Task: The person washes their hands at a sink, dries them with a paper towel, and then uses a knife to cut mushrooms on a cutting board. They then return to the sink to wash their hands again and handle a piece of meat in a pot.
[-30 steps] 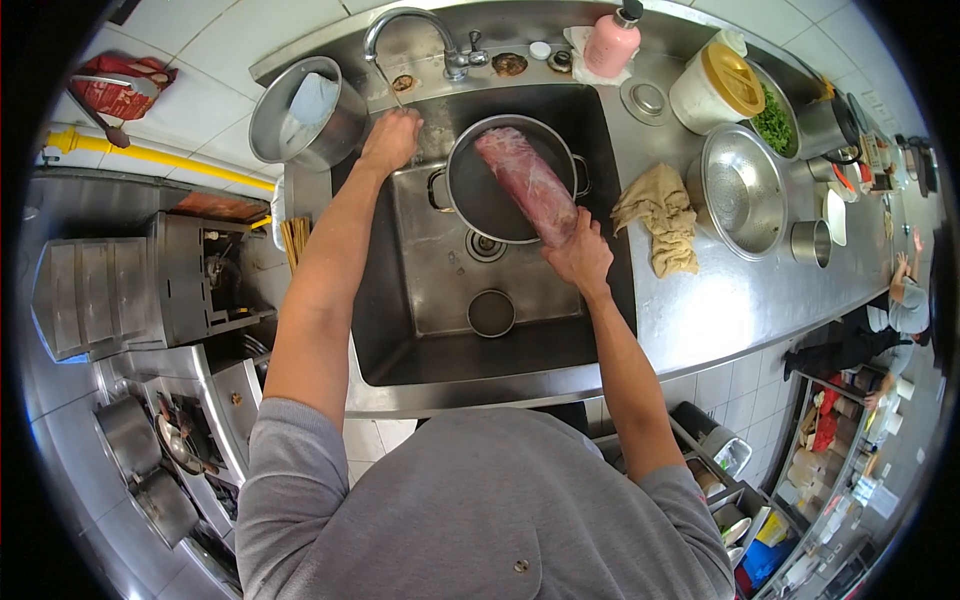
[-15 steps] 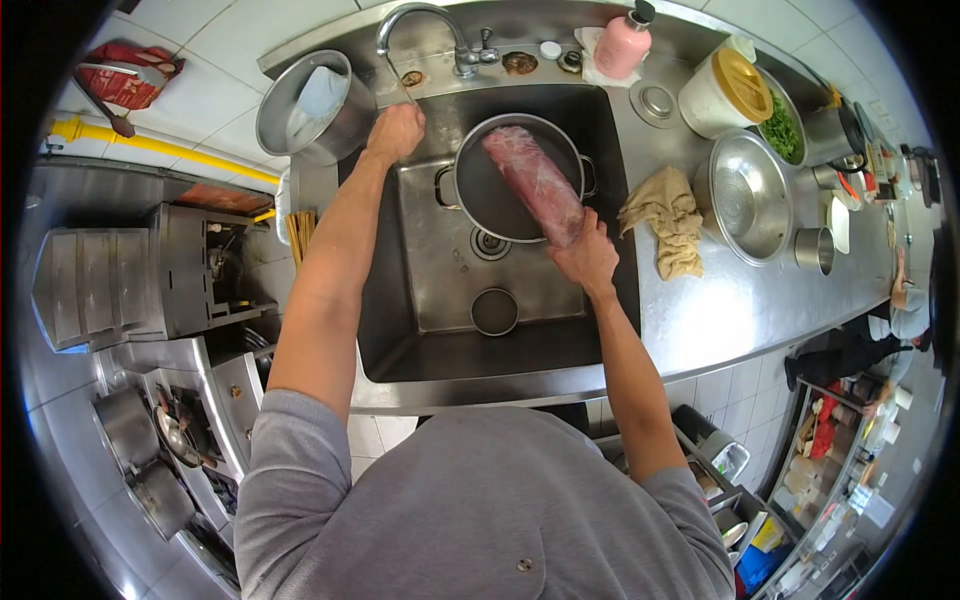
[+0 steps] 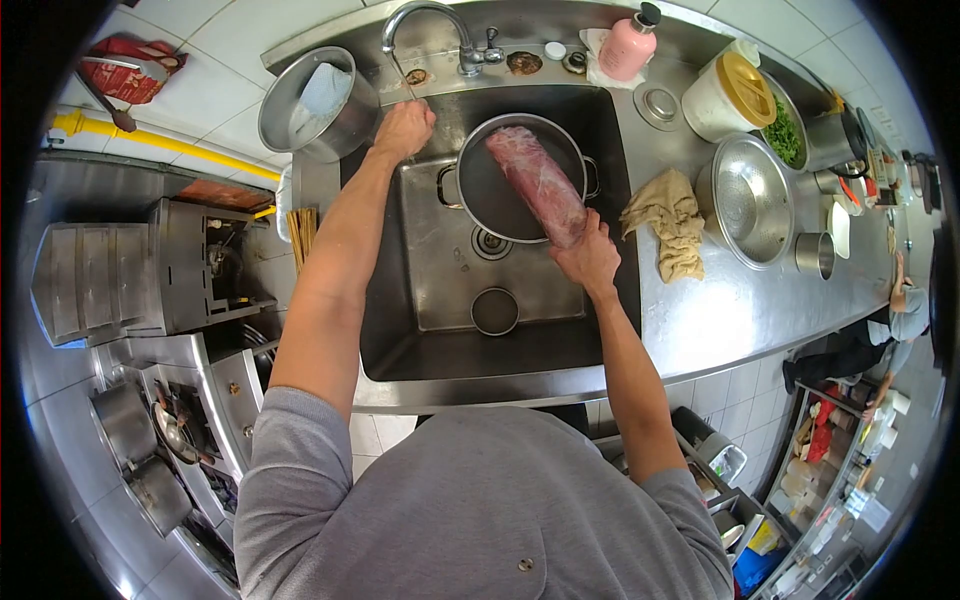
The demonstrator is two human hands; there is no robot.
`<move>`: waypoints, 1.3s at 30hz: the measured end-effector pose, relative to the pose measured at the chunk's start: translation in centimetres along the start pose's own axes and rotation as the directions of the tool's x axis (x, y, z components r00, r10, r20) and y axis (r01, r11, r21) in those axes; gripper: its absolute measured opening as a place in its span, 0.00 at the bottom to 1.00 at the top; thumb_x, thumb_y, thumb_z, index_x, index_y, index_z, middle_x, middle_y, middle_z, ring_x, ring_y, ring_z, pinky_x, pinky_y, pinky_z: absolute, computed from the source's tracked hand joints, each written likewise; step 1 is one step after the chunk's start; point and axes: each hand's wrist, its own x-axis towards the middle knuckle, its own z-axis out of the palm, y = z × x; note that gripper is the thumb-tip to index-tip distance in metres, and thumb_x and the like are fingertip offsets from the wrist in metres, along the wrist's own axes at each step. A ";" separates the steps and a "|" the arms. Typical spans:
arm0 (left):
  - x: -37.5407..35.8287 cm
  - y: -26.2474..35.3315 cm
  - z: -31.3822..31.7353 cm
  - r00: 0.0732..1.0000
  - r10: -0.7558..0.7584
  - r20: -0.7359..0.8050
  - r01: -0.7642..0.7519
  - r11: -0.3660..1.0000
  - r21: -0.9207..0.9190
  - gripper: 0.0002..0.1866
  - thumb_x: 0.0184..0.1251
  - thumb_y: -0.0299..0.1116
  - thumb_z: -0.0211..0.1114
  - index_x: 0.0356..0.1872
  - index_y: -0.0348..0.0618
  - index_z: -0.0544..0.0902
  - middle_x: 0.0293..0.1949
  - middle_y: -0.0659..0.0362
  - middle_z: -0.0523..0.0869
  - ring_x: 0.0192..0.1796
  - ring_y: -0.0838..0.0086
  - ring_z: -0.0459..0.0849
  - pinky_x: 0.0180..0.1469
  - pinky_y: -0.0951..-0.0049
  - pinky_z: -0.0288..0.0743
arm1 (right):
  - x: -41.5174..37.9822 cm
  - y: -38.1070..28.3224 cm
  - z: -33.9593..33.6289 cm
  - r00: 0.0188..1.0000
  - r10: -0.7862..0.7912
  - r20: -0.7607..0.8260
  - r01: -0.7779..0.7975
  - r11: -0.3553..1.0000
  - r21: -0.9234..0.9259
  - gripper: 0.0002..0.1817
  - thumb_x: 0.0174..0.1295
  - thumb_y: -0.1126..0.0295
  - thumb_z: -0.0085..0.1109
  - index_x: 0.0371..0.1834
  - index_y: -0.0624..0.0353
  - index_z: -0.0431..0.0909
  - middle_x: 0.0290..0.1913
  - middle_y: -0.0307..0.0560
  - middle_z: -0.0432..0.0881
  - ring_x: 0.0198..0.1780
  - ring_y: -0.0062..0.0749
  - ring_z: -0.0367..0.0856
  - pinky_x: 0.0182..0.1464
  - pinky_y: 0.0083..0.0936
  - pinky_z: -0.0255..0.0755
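In the head view, a long piece of raw red meat (image 3: 535, 180) slants over a wide two-handled metal pot (image 3: 478, 200) in the sink (image 3: 430, 285). My right hand (image 3: 588, 255) grips the meat's near end, at the pot's rim. Up by the sink's back left corner, my left hand (image 3: 404, 131) is curled closed under the spout of the faucet (image 3: 424, 12). A thin line, perhaps water, runs from the spout to its knuckles. Whether those fingers hold anything is hidden.
Left of the sink stands a deep metal pot (image 3: 345, 125) with a pale cloth inside. To the right lie a beige rag (image 3: 665, 220), a metal bowl (image 3: 750, 205), a lidded white tub (image 3: 715, 105) and a pink bottle (image 3: 626, 50). A person (image 3: 905, 315) is at the far right.
My left hand has shifted slightly to the right beneath the spout. The meat and my right hand look almost unmoved.
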 end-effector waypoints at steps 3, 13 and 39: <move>-0.3 -0.1 0.2 0.999 0.042 -0.003 -0.042 0.999 -0.029 0.16 0.68 0.37 0.55 0.40 0.33 0.83 0.40 0.37 0.86 0.48 0.43 0.84 0.53 0.50 0.77 | 0.0 -0.1 -0.1 1.000 0.004 0.000 -0.004 1.000 -0.003 0.48 0.38 0.56 0.77 0.65 0.56 0.62 0.53 0.62 0.78 0.52 0.62 0.81 0.52 0.49 0.79; -0.6 1.1 -0.5 0.995 -0.096 0.032 0.097 0.995 -0.026 0.21 0.67 0.44 0.55 0.42 0.37 0.88 0.40 0.39 0.87 0.47 0.46 0.86 0.53 0.54 0.78 | 0.1 0.0 0.2 1.000 -0.013 -0.004 0.013 1.000 -0.010 0.50 0.37 0.56 0.77 0.67 0.58 0.62 0.54 0.63 0.77 0.52 0.63 0.81 0.52 0.48 0.79; -2.3 -1.5 1.4 0.991 0.117 0.060 -0.129 0.955 0.266 0.30 0.65 0.43 0.65 0.67 0.45 0.74 0.72 0.54 0.69 0.78 0.60 0.60 0.77 0.51 0.53 | 1.4 -1.4 -0.4 0.994 -0.015 0.112 0.032 0.989 -0.145 0.52 0.37 0.51 0.80 0.65 0.60 0.61 0.57 0.61 0.74 0.56 0.63 0.79 0.54 0.50 0.78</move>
